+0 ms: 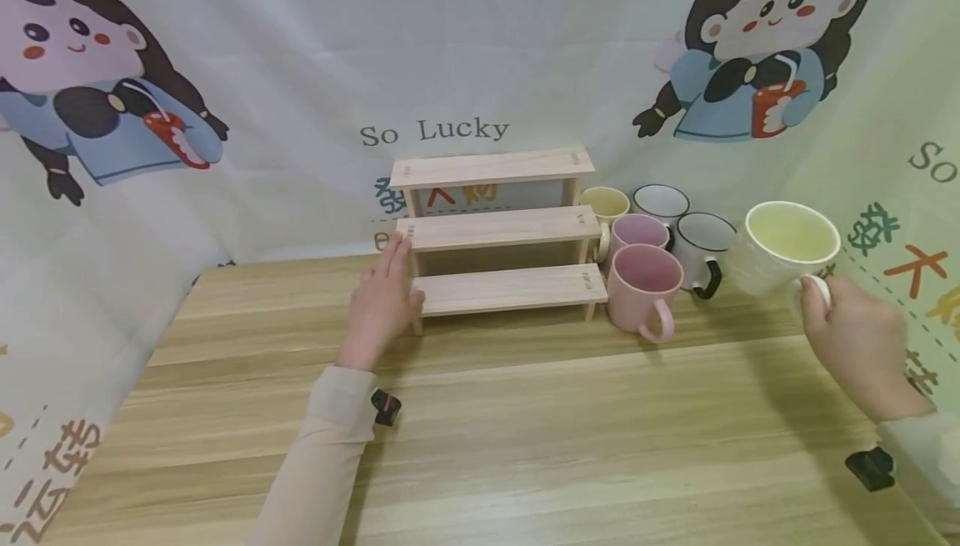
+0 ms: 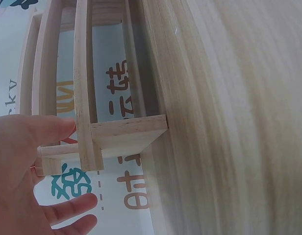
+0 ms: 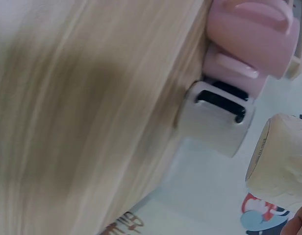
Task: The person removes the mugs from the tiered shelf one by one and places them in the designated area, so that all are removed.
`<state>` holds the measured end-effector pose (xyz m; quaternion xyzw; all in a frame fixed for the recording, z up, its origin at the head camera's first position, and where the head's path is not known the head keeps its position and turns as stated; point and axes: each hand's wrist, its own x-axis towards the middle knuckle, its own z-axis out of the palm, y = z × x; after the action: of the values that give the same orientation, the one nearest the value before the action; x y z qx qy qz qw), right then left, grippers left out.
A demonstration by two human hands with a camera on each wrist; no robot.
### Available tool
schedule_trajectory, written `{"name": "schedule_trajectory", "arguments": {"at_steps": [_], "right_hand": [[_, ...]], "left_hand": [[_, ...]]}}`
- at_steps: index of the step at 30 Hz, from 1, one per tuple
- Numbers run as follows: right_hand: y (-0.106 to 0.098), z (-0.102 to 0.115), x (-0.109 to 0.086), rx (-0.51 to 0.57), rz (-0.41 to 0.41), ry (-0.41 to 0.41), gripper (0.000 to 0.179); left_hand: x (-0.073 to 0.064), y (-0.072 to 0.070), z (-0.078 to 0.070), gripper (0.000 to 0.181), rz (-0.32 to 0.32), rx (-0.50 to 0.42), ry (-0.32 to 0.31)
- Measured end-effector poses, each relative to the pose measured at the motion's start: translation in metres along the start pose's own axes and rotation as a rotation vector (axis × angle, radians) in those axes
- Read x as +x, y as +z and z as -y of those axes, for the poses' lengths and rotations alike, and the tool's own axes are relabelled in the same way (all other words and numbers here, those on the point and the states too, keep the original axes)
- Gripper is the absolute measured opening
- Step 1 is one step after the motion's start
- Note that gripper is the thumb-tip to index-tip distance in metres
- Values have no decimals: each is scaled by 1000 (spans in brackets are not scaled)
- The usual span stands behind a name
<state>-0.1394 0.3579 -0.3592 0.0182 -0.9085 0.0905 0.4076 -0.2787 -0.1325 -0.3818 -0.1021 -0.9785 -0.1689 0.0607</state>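
A three-step wooden rack [image 1: 498,229] stands at the back of the table. My left hand [image 1: 381,296] touches its left end, fingers extended along the middle step and thumb by the lowest step. In the left wrist view, two fingers [image 2: 75,208] stretch past the rack without curling round it. My right hand [image 1: 862,346] grips a cream mug [image 1: 780,254] by its handle. That mug is upright, held above the table to the right of the other mugs. In the right wrist view only a bit of the hand shows below the mug [image 3: 281,161].
Right of the rack, several mugs stand close together: a pink mug [image 1: 641,292] in front, a mauve-pink mug [image 1: 637,233], a yellow mug [image 1: 606,202], and two white mugs with dark rims [image 1: 701,250]. A printed cloth [image 1: 300,79] hangs behind the wooden table [image 1: 525,446].
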Motion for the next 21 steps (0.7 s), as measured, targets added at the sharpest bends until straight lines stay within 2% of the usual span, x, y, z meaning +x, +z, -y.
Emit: {"name": "schedule_trajectory", "arguments": {"at_steps": [14, 21], "right_hand": [[18, -17, -14, -13, 223, 150, 40], [27, -14, -20, 13, 209, 144, 36]], "left_hand": [[0, 4, 1, 84, -8, -11, 7], [0, 1, 0, 84, -3, -3, 5]]}}
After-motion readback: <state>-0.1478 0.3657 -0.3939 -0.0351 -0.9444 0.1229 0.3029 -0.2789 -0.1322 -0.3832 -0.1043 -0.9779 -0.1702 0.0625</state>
